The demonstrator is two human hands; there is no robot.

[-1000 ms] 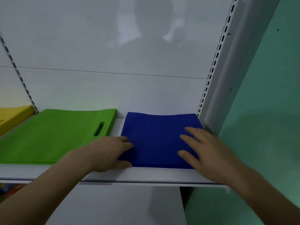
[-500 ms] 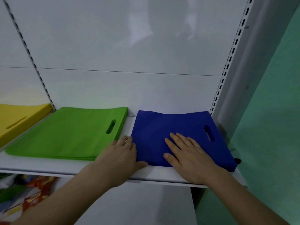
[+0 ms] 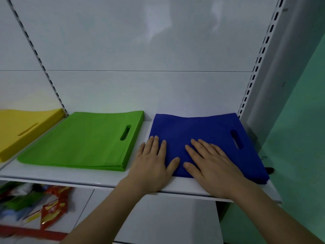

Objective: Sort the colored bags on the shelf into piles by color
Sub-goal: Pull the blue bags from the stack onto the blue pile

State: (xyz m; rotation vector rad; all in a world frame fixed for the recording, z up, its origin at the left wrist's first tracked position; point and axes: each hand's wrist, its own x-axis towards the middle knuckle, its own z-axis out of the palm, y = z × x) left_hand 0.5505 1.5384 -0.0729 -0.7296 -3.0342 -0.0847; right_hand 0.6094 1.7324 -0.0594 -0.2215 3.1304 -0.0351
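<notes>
Three flat piles of bags lie side by side on the white shelf (image 3: 73, 176): yellow bags (image 3: 21, 129) at the far left, green bags (image 3: 82, 141) in the middle, blue bags (image 3: 198, 129) at the right. My left hand (image 3: 151, 164) lies flat on the blue pile's front left corner, fingers straight. My right hand (image 3: 212, 164) presses flat on the blue pile's front middle, fingers spread. The blue pile's handle slot sits to the right of my right hand.
A slotted white upright (image 3: 258, 62) and a green wall (image 3: 302, 138) close off the shelf's right end. Another slotted upright (image 3: 40, 62) rises between the yellow and green piles. Red snack packets (image 3: 52, 206) lie on the level below, at the left.
Both hands have slid left and forward over the blue pile, the left one from its edge onto its corner. The handle slot came into sight. The view has swung left.
</notes>
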